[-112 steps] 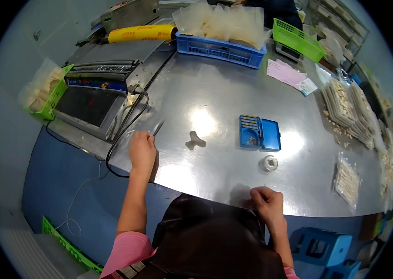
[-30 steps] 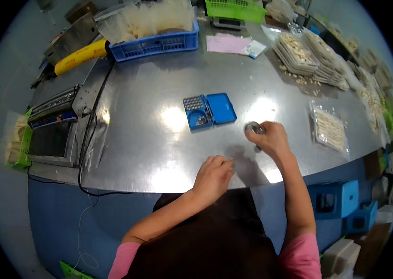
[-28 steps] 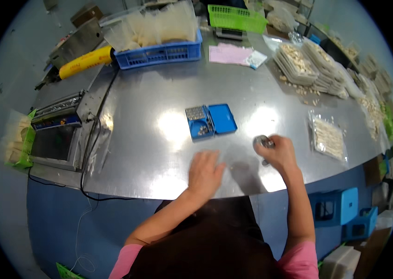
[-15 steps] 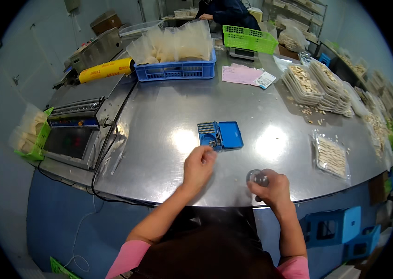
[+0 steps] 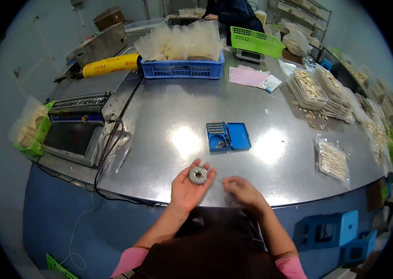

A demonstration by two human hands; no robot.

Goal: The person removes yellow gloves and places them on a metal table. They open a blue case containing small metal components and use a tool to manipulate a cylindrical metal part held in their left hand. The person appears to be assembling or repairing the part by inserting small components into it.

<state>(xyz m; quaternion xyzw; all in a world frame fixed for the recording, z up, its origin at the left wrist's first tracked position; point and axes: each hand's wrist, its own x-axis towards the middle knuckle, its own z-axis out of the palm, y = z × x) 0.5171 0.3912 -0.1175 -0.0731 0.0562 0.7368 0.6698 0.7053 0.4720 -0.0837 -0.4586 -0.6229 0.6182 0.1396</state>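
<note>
My left hand [image 5: 185, 189] is turned palm up near the table's front edge. Its fingers hold a round, silvery metal piece [image 5: 198, 175] with a hole in its middle; I cannot tell its exact kind. Close by on the right, my right hand [image 5: 245, 191] is curled with thumb and fingers drawn together. Whether anything small is between those fingertips is too blurred to make out. Beyond both hands lies an opened blue plastic case [image 5: 239, 136]. One half has rows of small metal type pieces [image 5: 215, 128] above a round compartment, with loose bits beside it.
The steel table [image 5: 168, 107] carries a blue crate [image 5: 182, 70] of clear bags, pink papers [image 5: 248, 76] and stacked trays [image 5: 305, 88]. A sealed pack [image 5: 332, 160] lies right. At left are a wrapping machine [image 5: 73, 132] and cables. A person [image 5: 236, 16] stands behind a green basket [image 5: 257, 43].
The round metal piece has passed from my right hand to my left. My left hand has drawn back from the blue case and turned palm up; my right hand has moved left.
</note>
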